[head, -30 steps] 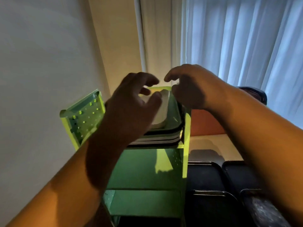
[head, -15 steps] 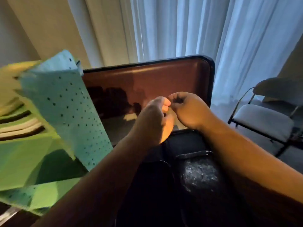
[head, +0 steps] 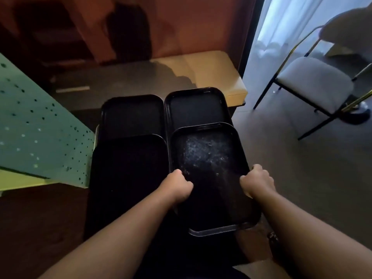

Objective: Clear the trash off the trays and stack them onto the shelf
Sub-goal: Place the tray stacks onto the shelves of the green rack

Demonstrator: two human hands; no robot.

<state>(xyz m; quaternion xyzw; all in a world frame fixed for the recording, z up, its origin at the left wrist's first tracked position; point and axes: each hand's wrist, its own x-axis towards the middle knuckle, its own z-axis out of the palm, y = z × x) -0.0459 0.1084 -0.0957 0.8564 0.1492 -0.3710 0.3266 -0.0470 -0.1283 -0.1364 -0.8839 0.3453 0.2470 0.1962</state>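
A black tray (head: 209, 158), dusted with pale crumbs or specks, lies at the near right of a low table. My left hand (head: 178, 187) grips its left rim and my right hand (head: 256, 183) grips its right rim. Three more black trays lie around it: one at the far right (head: 196, 106), one at the far left (head: 131, 115), one at the near left (head: 128, 170). The green perforated shelf (head: 38, 137) stands to the left, only its side panel showing.
A pale wooden tabletop (head: 211, 67) lies beyond the trays, backed by a dark reddish panel (head: 181, 25). A grey cushioned chair (head: 314, 81) stands at the right on the carpet, by white curtains.
My view has swung from the shelf down to the table. Both hands came away from the stacked trays on the shelf, moved right and down, and closed on the speckled tray's rims.
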